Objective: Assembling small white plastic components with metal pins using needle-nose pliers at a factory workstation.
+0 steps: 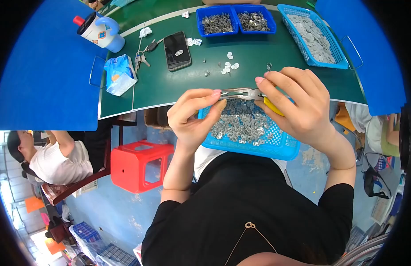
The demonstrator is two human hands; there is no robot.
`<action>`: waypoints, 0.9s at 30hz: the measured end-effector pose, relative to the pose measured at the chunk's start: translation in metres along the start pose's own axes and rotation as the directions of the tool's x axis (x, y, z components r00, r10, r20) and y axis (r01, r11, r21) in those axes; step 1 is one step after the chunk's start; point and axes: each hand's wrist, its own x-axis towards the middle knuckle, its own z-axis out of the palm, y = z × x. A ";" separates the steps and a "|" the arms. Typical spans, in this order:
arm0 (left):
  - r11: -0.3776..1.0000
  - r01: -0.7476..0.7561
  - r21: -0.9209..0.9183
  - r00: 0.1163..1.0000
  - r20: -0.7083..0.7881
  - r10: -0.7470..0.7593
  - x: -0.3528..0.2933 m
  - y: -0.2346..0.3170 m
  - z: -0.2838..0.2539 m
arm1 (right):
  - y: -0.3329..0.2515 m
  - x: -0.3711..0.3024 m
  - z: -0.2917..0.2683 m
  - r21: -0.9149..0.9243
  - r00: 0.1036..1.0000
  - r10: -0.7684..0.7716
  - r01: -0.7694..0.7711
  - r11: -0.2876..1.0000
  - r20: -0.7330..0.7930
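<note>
Yellow-handled pliers (248, 94) are gripped in my right hand (303, 99), their metal jaws pointing left. At the jaw tips, my left hand (192, 113) is closed in a pinch. Whatever lies between its thumb and forefinger is too small to name. Just below both hands, a light blue plastic basket (283, 150) rests on my lap. It holds a heap of small clear and metallic pieces (243, 124). On the green table (163, 86) beyond lie a few loose whitish pieces (227, 68) and several tiny metal parts (207, 73).
Two dark blue trays (218, 33) of small metal parts stand at the back, with a light blue basket (336, 60) of flat whitish pieces right of them. At left are a phone (177, 57), keys (141, 62), tissue pack (121, 82) and tumbler (99, 33). A red stool (130, 170) stands near another person (63, 159).
</note>
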 end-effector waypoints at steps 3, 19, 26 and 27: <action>1.000 0.003 0.025 1.000 0.016 -0.004 0.000 0.001 0.000 | 0.000 0.002 0.001 -0.015 0.999 -0.036 0.036 0.999 -0.027; 0.997 0.049 -0.051 0.999 0.005 -0.049 -0.006 0.003 0.003 | -0.006 0.006 -0.001 -0.149 0.987 -0.150 0.140 0.979 -0.052; 0.997 0.019 -0.077 1.000 -0.019 -0.020 -0.005 0.003 0.004 | -0.010 0.005 -0.002 -0.135 0.996 -0.080 0.074 0.988 -0.041; 0.997 0.019 -0.076 1.000 -0.018 -0.020 -0.005 0.004 0.004 | -0.010 0.005 -0.003 -0.134 0.996 -0.079 0.072 0.988 -0.042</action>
